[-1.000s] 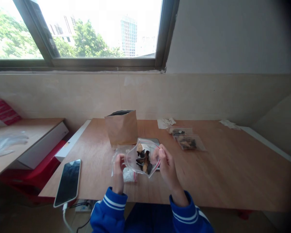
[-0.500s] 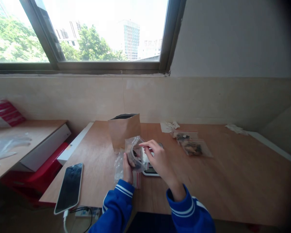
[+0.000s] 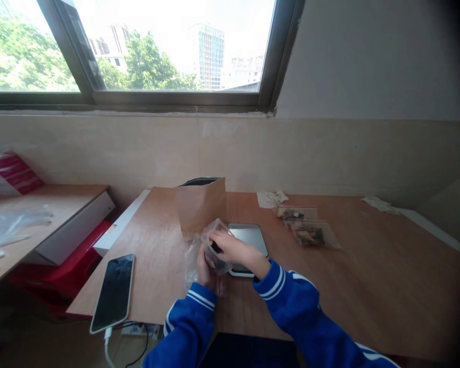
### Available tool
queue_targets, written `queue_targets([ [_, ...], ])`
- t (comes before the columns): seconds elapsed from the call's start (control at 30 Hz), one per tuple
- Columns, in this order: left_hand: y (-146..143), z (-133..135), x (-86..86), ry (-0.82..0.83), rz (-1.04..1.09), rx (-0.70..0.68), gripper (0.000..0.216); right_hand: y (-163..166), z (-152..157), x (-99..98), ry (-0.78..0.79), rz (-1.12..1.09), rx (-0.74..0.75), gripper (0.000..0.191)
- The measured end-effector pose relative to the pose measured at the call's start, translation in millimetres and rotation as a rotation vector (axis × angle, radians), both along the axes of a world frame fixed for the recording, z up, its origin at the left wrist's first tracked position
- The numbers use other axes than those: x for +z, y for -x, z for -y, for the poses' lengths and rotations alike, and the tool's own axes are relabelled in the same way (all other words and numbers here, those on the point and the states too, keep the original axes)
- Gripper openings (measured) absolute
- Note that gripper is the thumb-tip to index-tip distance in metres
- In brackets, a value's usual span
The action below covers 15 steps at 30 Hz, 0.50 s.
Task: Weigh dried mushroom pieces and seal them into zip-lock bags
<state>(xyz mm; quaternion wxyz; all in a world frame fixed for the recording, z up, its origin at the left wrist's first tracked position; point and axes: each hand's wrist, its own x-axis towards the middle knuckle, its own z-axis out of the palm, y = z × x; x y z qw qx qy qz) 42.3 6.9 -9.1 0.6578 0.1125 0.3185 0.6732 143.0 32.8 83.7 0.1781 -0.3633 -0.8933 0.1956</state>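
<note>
The person sits at a wooden desk [image 3: 352,291] under a window [image 3: 168,46], both arms in blue sleeves w/ white stripes. The left hand [image 3: 204,269] holds a small clear zip bag [image 3: 219,265] from below and from the left side; its grip is closed on the lower part of the bag. The right hand [image 3: 235,250] comes from the right and lies over the upper part of the same bag, fingers [image 3: 216,237] curled over the top edge, so this grip is also closed on it. The bag is lifted a little above the desk, near the front edge, between the brown paper bag [image 3: 201,204] and the person. Inside are some dark pieces [image 3: 214,248]; what they are exactly I cannot tell.

Just right of the bag, partly under the right wrist, lies a flat digital scale [image 3: 250,235]. Under the left hand there is more clear plastic [image 3: 191,258], prob. other bags, touching the desk. The paper bag stands upright and open, just behind the hands.

Further right on the desk lie two filled zip bags [image 3: 308,234], close to each other, and behind them a crumpled white paper [image 3: 270,198]. Another white scrap [image 3: 379,204] lies well apart, near the right wall. At the left front corner lies a phone [image 3: 113,292], screen dark, w/ a white cable [image 3: 107,342] plugged in at the near end.
</note>
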Motion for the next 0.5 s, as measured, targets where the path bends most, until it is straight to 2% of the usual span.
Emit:
queue_targets([
  [0.13, 2.5, -1.1, -0.5, 0.04, -0.014, 0.027, 0.036, 2.0, 0.3, -2.4, -0.047, 0.052, 0.031, 0.039],
  [0.33, 7.6, -2.5, -6.2, 0.066, -0.031, 0.052, 0.026, 1.2, -1.4, -3.0, -0.084, 0.041, 0.074, 0.046],
  [0.5, 9.2, -3.2, -8.5, 0.021, 0.017, -0.002, 0.026, -5.5, -3.5, 11.6, -0.07, 0.01, 0.103, 0.029],
])
